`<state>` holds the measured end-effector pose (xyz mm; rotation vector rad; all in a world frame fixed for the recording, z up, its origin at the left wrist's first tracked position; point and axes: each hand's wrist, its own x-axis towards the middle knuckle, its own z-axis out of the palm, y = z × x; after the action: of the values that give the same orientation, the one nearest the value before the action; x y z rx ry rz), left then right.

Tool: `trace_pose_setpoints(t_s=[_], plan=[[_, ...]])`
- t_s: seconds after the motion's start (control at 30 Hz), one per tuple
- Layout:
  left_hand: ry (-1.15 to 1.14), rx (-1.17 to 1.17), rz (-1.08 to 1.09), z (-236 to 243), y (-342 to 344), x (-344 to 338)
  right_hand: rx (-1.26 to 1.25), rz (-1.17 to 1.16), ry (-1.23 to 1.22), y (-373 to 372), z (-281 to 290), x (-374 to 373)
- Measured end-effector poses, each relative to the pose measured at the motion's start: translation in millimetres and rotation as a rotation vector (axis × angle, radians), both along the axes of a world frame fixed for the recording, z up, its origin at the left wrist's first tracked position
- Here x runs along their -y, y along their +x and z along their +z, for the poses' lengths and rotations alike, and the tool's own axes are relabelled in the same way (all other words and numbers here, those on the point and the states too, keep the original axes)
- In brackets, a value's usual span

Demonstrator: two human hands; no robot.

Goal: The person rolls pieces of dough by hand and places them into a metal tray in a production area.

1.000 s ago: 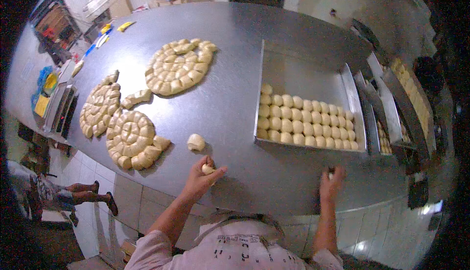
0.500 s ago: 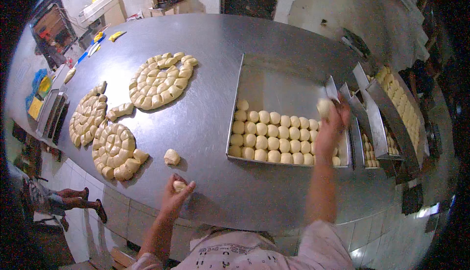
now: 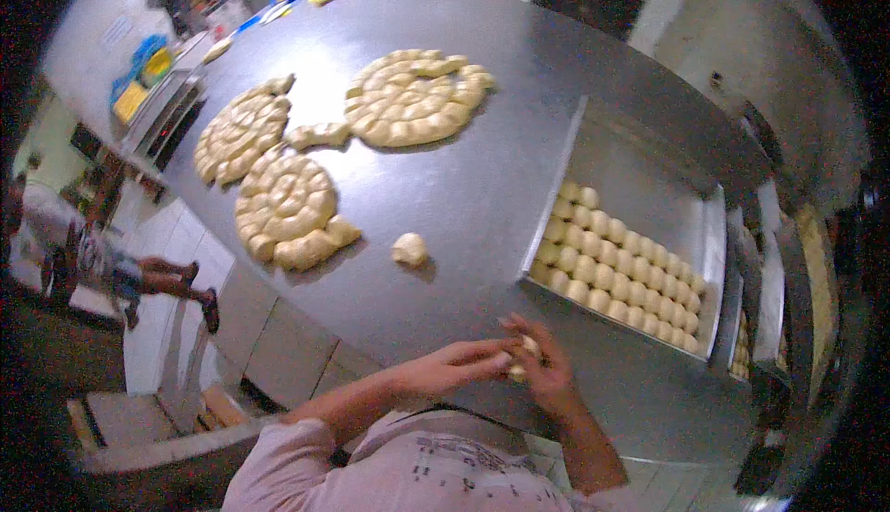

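Likely shaping: right hand [image 3: 551, 373] curled round small pale dough lump [image 3: 517, 373]; left hand [image 3: 459, 366] meets it, grip unclear. Next likely needs light pressure.

The head camera is the left unit of a pair worn by the person before me. It faces steeply down and forward, over the wearer's shirt [image 3: 464, 470] at the lower edge and across the metal table [image 3: 491, 206]. The left hand [image 3: 454, 365] and right hand [image 3: 549, 370] lie near the lens, below centre. The wide fisheye field bends straight edges, spanning tiled floor [image 3: 306, 350] at left, tray [image 3: 640, 164] at right and wall [image 3: 769, 44] at upper right.
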<state>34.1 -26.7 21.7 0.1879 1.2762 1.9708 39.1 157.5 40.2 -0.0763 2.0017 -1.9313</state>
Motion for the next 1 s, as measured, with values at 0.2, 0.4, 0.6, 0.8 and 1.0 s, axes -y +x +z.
trace_pose_setpoints(t_s=[0.2,0.4,0.6,0.8,1.0], plan=[[-0.945,-0.981,0.474,-43.6,-68.9,82.4,-0.363,-0.390,1.210,129.6,-83.1,-100.5],[-1.126,-1.155,0.363,-70.8,-96.3,72.0,-0.282,-0.877,1.242,46.6,-83.3,-95.6],[-0.664,-0.416,0.469,-35.9,-94.0,90.9,-0.235,-0.816,1.234,125.3,-109.6,-124.6],[-0.310,-0.149,0.497,-52.0,-70.6,53.7,-0.251,-1.022,1.023,48.0,-104.9,-141.8],[-0.416,-0.222,0.387,-35.2,-72.9,45.8,-0.216,-0.963,1.457,100.1,-119.7,-214.1]])
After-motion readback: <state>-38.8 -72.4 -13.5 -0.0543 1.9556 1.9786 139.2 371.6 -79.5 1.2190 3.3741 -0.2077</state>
